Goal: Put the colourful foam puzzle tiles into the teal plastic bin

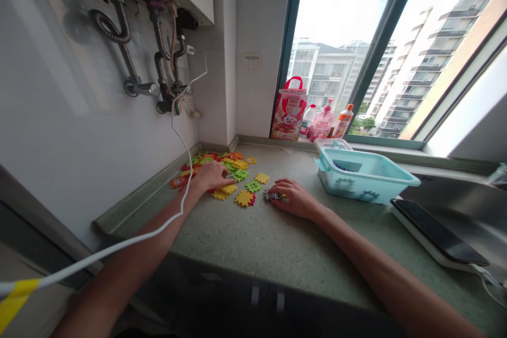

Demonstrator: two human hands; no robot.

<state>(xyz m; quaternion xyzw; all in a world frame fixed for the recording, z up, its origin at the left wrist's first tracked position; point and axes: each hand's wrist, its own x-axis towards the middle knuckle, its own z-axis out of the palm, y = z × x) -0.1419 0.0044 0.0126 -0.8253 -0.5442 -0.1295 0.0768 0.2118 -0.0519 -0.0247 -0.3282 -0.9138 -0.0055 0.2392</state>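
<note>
On the countertop (253, 243), my left hand (212, 175) reaches into a pile of flat, toothed plastic pieces in orange, red, yellow and green. Its thumb and fingers close around a small grey piece (228, 176), mostly hidden. My right hand (295, 198) rests lower on the counter, fingers curled over grey toothed pieces (272, 196). Between the hands lie a green toothed piece (253, 186), a yellow one (262, 178) and another yellow piece (243, 199) with red showing beneath it. More yellow pieces (224, 191) sit just below the left hand.
A light-blue plastic box (364, 190) with dark pieces inside stands right, its clear lid (332, 144) behind. A phone (439, 232) lies on a white block by the sink (471, 211). A white cable (130, 240) crosses before my left arm. Bottles (321, 124) and a bag (289, 113) line the windowsill.
</note>
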